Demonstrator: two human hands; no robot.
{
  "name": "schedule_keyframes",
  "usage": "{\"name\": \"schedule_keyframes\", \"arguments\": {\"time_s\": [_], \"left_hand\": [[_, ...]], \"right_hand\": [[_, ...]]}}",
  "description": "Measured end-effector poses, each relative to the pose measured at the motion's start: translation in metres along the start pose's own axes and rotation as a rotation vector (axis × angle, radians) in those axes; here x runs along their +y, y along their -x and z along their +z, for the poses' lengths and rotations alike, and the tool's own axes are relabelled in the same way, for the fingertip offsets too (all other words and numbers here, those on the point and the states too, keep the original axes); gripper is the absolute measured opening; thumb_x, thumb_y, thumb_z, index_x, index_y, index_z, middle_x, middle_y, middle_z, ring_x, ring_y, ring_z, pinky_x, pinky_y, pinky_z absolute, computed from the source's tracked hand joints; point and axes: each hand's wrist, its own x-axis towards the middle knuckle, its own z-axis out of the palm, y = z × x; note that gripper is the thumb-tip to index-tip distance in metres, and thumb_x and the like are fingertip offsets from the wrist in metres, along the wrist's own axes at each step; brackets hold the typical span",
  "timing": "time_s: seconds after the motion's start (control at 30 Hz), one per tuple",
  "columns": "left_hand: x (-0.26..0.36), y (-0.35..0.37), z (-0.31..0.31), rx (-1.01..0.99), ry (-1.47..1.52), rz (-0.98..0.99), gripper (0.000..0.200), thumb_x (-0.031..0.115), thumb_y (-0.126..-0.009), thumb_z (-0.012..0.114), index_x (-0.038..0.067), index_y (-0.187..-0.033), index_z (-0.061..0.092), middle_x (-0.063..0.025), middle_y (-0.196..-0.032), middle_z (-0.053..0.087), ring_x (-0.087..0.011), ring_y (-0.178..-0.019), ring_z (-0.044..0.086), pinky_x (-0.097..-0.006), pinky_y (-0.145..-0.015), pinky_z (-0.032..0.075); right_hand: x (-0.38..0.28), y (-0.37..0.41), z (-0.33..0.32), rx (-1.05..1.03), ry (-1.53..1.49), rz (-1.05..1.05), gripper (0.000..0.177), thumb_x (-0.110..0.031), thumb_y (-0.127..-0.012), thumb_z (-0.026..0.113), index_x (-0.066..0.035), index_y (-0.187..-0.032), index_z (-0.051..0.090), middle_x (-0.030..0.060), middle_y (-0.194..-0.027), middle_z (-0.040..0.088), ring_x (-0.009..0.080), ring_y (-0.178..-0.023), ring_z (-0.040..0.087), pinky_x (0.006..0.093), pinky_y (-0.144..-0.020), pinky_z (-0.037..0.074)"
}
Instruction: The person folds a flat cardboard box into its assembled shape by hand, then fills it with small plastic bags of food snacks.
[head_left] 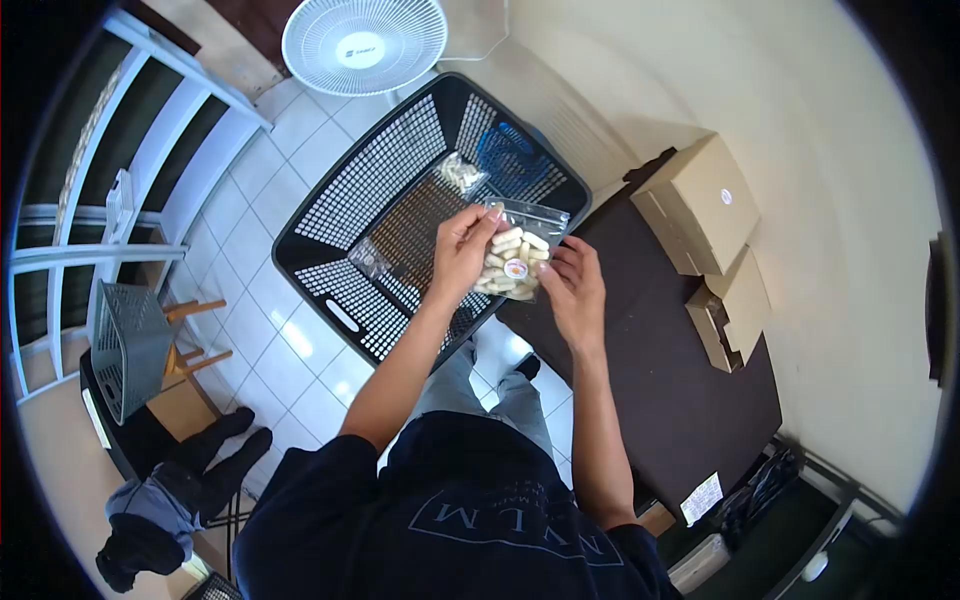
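A clear zip bag (516, 262) full of pale, short stick-shaped pieces, with a small round sticker on its front, is held up over a black plastic basket (345, 185). My left hand (462, 250) pinches the bag's upper left side, thumb on the front. At the right edge my right hand (574, 288) is closed on the bag, its thumb against the front and the other fingers partly hidden behind. Inside the basket lie a similar bag (460, 173) at the far end and another clear bag (369, 258) near the left side.
Beyond the basket stands a white fan (362, 48). To the right, a dark table (650, 310) carries cardboard boxes (700, 205) and a paper sheet (702, 499). Another person (165, 510) is at lower left, near a grey crate (130, 350) on a wooden stool.
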Motion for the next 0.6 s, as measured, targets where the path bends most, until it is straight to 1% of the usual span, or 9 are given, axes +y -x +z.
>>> {"name": "schedule_keyframes", "arguments": {"time_s": [0.07, 0.17, 0.23, 0.27, 0.37, 0.47, 0.5, 0.57, 0.6], "left_hand": [[0.013, 0.014, 0.030, -0.010, -0.009, 0.043, 0.023, 0.015, -0.097, 0.056, 0.001, -0.080, 0.062, -0.0002, -0.073, 0.061, -0.0046, -0.066, 0.053, -0.0208, -0.059, 0.043], [0.017, 0.034, 0.071, -0.021, -0.151, 0.139, 0.027, 0.015, -0.095, 0.057, 0.001, -0.073, 0.057, 0.0015, -0.065, 0.055, -0.0025, -0.060, 0.045, -0.0220, -0.053, 0.036], [0.017, 0.048, 0.094, -0.070, -0.245, 0.207, 0.027, 0.016, -0.095, 0.057, 0.001, -0.073, 0.057, 0.0017, -0.064, 0.055, -0.0024, -0.058, 0.044, -0.0218, -0.051, 0.035], [0.018, 0.054, 0.105, -0.087, -0.249, 0.210, 0.027, 0.016, -0.095, 0.057, 0.001, -0.073, 0.057, 0.0017, -0.064, 0.055, -0.0024, -0.058, 0.044, -0.0218, -0.051, 0.035], [0.015, 0.072, 0.141, -0.170, -0.256, 0.249, 0.028, 0.017, -0.096, 0.056, 0.001, -0.073, 0.057, 0.0024, -0.063, 0.054, -0.0025, -0.056, 0.044, -0.0217, -0.050, 0.035], [0.009, 0.090, 0.184, -0.234, 0.142, -0.099, 0.030, 0.019, -0.098, 0.055, 0.002, -0.074, 0.059, 0.0014, -0.066, 0.056, -0.0027, -0.060, 0.047, -0.0217, -0.053, 0.039], [0.004, 0.095, 0.197, -0.245, 0.132, -0.100, 0.030, 0.019, -0.098, 0.055, 0.002, -0.074, 0.059, 0.0014, -0.066, 0.056, -0.0027, -0.060, 0.047, -0.0217, -0.053, 0.039], [-0.007, 0.103, 0.222, -0.223, -0.006, -0.097, 0.029, 0.019, -0.098, 0.054, 0.001, -0.075, 0.058, 0.0011, -0.068, 0.056, -0.0029, -0.062, 0.047, -0.0213, -0.056, 0.040], [-0.015, 0.106, 0.234, -0.174, -0.183, 0.049, 0.031, 0.020, -0.099, 0.052, 0.001, -0.075, 0.057, 0.0004, -0.068, 0.056, -0.0042, -0.064, 0.048, -0.0219, -0.058, 0.040]], "right_hand": [[-0.007, 0.003, -0.002, 0.005, -0.052, -0.051, 0.053, -0.012, -0.083, 0.074, 0.003, -0.126, 0.046, 0.0157, -0.110, 0.062, 0.0187, -0.096, 0.062, 0.0306, -0.082, 0.052], [-0.023, 0.010, -0.022, 0.105, -0.191, -0.148, 0.040, -0.009, -0.084, 0.073, 0.003, -0.118, 0.054, 0.0107, -0.100, 0.066, 0.0128, -0.086, 0.062, 0.0262, -0.074, 0.051], [-0.039, 0.017, -0.046, 0.152, -0.291, -0.059, 0.021, -0.008, -0.085, 0.072, 0.002, -0.101, 0.064, 0.0061, -0.086, 0.067, 0.0089, -0.077, 0.061, 0.0234, -0.066, 0.049], [-0.050, 0.022, -0.063, 0.118, -0.322, 0.010, 0.011, -0.009, -0.086, 0.070, 0.001, -0.087, 0.069, 0.0044, -0.077, 0.068, 0.0072, -0.070, 0.059, 0.0221, -0.062, 0.047], [-0.048, 0.029, -0.115, 0.011, -0.411, 0.006, 0.012, -0.010, -0.088, 0.068, 0.001, -0.086, 0.070, 0.0051, -0.076, 0.068, 0.0077, -0.069, 0.060, 0.0225, -0.061, 0.047], [-0.040, 0.036, -0.168, -0.078, -0.608, 0.080, 0.016, -0.014, -0.091, 0.064, 0.001, -0.090, 0.068, 0.0062, -0.080, 0.069, 0.0091, -0.069, 0.061, 0.0225, -0.062, 0.048], [-0.038, 0.038, -0.183, -0.128, -0.729, 0.150, 0.016, -0.015, -0.092, 0.063, 0.001, -0.091, 0.068, 0.0066, -0.082, 0.069, 0.0098, -0.070, 0.062, 0.0225, -0.062, 0.048], [-0.027, 0.043, -0.209, -0.080, -0.750, 0.184, 0.020, -0.018, -0.095, 0.060, 0.000, -0.093, 0.067, 0.0039, -0.080, 0.067, 0.0082, -0.066, 0.059, 0.0223, -0.060, 0.047], [-0.024, 0.047, -0.219, 0.020, -0.689, 0.155, 0.021, -0.019, -0.095, 0.059, 0.000, -0.094, 0.066, 0.0024, -0.079, 0.065, 0.0066, -0.065, 0.057, 0.0222, -0.058, 0.045]]}}
